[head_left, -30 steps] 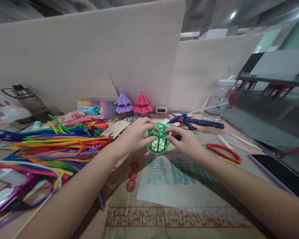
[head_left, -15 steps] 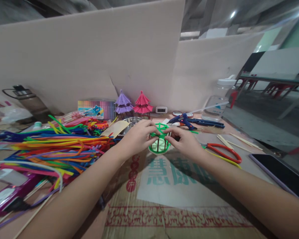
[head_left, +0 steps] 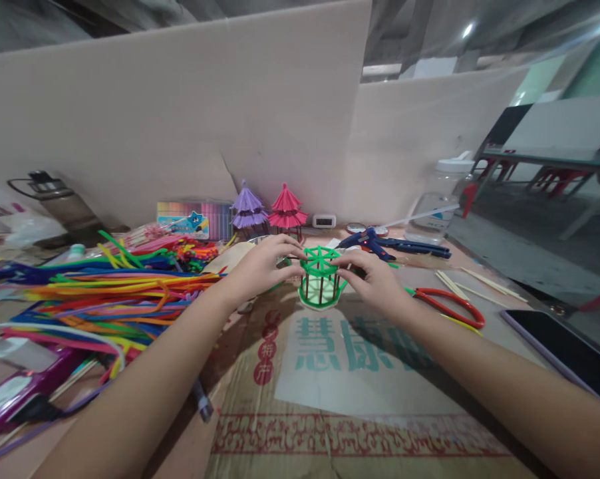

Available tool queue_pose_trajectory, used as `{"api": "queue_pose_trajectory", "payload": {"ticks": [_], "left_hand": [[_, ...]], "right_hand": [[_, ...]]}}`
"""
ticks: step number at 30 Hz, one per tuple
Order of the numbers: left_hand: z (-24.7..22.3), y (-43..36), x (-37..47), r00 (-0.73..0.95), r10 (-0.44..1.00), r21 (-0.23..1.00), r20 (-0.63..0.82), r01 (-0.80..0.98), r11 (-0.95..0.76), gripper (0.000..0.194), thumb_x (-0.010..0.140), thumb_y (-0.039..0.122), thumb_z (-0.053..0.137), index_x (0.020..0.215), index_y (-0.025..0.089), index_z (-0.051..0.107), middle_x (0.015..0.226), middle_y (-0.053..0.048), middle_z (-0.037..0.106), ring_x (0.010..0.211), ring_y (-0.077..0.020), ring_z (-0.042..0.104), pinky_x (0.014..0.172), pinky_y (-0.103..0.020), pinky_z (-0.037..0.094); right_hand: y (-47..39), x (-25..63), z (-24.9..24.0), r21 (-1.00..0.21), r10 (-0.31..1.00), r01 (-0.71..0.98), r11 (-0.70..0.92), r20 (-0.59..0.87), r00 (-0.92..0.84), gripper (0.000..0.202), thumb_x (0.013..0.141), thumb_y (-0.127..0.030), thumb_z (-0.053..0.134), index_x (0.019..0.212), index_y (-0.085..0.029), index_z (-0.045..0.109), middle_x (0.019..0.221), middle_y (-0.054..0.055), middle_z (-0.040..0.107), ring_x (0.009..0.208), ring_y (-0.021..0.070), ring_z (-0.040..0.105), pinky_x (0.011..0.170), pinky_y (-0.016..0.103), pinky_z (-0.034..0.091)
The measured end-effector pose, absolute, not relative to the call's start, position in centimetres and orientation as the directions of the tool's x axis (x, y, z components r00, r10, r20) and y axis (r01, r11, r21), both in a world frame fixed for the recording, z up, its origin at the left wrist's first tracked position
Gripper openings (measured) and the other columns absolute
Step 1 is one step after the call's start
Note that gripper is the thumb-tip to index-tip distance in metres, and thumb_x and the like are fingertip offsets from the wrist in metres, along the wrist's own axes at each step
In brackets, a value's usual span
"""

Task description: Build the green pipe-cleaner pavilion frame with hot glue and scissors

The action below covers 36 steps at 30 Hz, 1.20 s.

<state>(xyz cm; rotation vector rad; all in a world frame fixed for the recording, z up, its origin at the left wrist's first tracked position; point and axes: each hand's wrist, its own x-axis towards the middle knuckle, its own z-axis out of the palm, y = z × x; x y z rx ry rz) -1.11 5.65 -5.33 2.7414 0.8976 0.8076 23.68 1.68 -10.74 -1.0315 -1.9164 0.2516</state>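
Observation:
A small round frame point(head_left: 321, 261) of green pipe cleaners stands upright between my hands. Its spoked top ring rests on thin brown posts above a pale green-edged base point(head_left: 319, 298). My left hand point(head_left: 266, 267) is at its left side, thumb and index finger curled at the top ring. From the right, my right hand point(head_left: 374, 276) pinches at the ring's edge and the upper end of a post. The fingertips partly cover the contact points.
Bundles of coloured pipe cleaners point(head_left: 125, 289) lie at the left. Purple point(head_left: 249, 207) and pink point(head_left: 285, 206) pagoda-like models stand behind. At the right are a blue glue gun point(head_left: 368, 242), red-handled pliers point(head_left: 452, 303), wooden sticks point(head_left: 492, 285) and a phone point(head_left: 564, 349). Printed cardboard point(head_left: 260, 436) lies in front.
My hands have spread slightly apart, from over the middle of the frame's top to its left and right sides. More of the green spoked top now shows.

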Motion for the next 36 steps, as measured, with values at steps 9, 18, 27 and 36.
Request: {"api": "queue_pose_trajectory", "payload": {"ticks": [9, 18, 27, 36], "left_hand": [[-6.3, 5.8, -0.5, 0.693, 0.524, 0.248, 0.496, 0.465, -0.85, 0.01, 0.087, 0.03, 0.069, 0.093, 0.021, 0.071, 0.11, -0.006, 0.065, 0.107, -0.0207, 0.059, 0.097, -0.037, 0.045], [-5.9, 5.6, -0.5, 0.695, 0.536, 0.255, 0.478, 0.475, -0.843, 0.009, 0.084, 0.029, 0.071, 0.086, 0.02, 0.07, 0.109, -0.006, 0.065, 0.107, -0.021, 0.059, 0.097, -0.038, 0.044], [-5.2, 5.4, -1.1, 0.654, 0.615, 0.347, 0.44, 0.508, -0.788, 0.031, 0.084, 0.035, 0.071, 0.111, 0.021, 0.067, 0.12, -0.008, 0.065, 0.114, -0.0231, 0.06, 0.101, -0.039, 0.046], [-5.9, 4.9, -0.5, 0.682, 0.637, 0.422, 0.359, 0.49, -0.763, 0.043, 0.081, 0.036, 0.075, 0.12, 0.022, 0.063, 0.129, -0.009, 0.061, 0.121, -0.0241, 0.057, 0.104, -0.039, 0.045]], "right_hand": [[1.7, 23.7, -10.7, -0.558, 0.749, 0.542, 0.628, 0.622, -0.228, 0.018, 0.089, -0.017, 0.059, 0.098, -0.023, 0.072, 0.098, 0.006, 0.071, 0.093, 0.0208, 0.065, 0.084, 0.036, 0.05], [1.8, 23.7, -10.9, -0.551, 0.738, 0.53, 0.644, 0.631, -0.24, 0.019, 0.09, -0.016, 0.058, 0.101, -0.021, 0.073, 0.096, 0.007, 0.07, 0.09, 0.0199, 0.064, 0.081, 0.034, 0.049], [1.9, 23.9, -11.0, -0.539, 0.719, 0.522, 0.661, 0.654, -0.236, 0.019, 0.091, -0.015, 0.055, 0.099, -0.021, 0.071, 0.093, 0.005, 0.069, 0.088, 0.0193, 0.064, 0.079, 0.033, 0.049], [1.7, 24.1, -10.6, -0.529, 0.722, 0.533, 0.661, 0.643, -0.257, 0.019, 0.092, -0.016, 0.053, 0.099, -0.021, 0.07, 0.093, 0.006, 0.068, 0.086, 0.0195, 0.063, 0.077, 0.033, 0.049]]}}
